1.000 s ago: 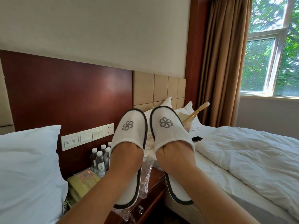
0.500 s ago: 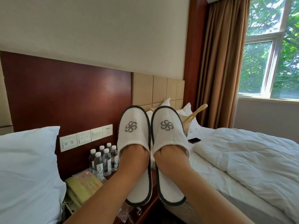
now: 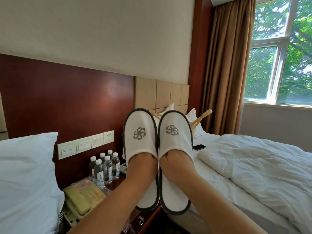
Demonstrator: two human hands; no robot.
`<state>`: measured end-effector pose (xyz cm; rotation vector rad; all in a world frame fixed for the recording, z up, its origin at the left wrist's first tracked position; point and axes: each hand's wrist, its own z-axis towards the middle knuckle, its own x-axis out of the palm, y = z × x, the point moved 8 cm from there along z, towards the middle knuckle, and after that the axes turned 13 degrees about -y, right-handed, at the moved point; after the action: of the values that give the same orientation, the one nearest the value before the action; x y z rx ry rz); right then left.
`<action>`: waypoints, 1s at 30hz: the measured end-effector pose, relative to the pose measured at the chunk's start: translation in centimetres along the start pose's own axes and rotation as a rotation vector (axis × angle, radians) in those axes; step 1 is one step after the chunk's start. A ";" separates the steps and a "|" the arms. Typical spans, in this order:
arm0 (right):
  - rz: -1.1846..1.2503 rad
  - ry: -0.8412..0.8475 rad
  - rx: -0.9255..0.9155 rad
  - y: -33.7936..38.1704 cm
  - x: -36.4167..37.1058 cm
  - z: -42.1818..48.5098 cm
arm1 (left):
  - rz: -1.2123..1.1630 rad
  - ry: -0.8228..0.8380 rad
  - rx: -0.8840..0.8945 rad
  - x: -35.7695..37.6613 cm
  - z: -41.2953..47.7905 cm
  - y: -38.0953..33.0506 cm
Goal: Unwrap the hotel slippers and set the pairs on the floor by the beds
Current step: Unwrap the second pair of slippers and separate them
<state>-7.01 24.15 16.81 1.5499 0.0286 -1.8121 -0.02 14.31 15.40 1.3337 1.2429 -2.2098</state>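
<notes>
Two white hotel slippers with dark grey trim and a grey pinwheel logo are held up side by side, toes up, in front of the headboard. My left hand (image 3: 141, 164) is pushed inside the left slipper (image 3: 140, 132). My right hand (image 3: 177, 164) is inside the right slipper (image 3: 173, 130). The fingers of both hands are hidden in the toe caps. The slippers' inner edges touch. A bit of clear plastic wrapper (image 3: 127, 225) shows below my left forearm, at the nightstand's front.
A wooden nightstand (image 3: 148, 218) between two beds holds several water bottles (image 3: 104, 168) and a beige telephone (image 3: 81, 195). A white pillow (image 3: 25, 174) lies left. The right bed (image 3: 253, 174) carries a rumpled duvet, a black phone (image 3: 199, 147) and a basket (image 3: 200, 119).
Both hands have moved the slippers inward until they touch. The plastic wrapper that hung beside the left slipper now sits lower, near the nightstand's front.
</notes>
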 end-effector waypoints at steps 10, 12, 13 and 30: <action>0.039 -0.123 -0.060 -0.6 -1.7 -0.6 | -0.095 -0.079 0.120 -0.5 -1.1 -1.5; 0.036 -0.134 -0.091 -0.6 -1.7 -0.8 | -0.106 -0.083 0.142 -0.4 -1.1 -1.6; 0.027 -0.118 -0.095 -0.5 -1.7 -0.9 | -0.119 -0.101 0.158 -0.5 -1.2 -1.6; 0.109 -0.033 -0.246 -2.2 -1.5 -3.9 | -0.101 -0.051 0.343 0.8 -3.7 -2.5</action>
<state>-4.92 28.31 16.09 1.3232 0.1436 -1.6797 0.17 18.88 15.29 1.3453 0.9616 -2.6012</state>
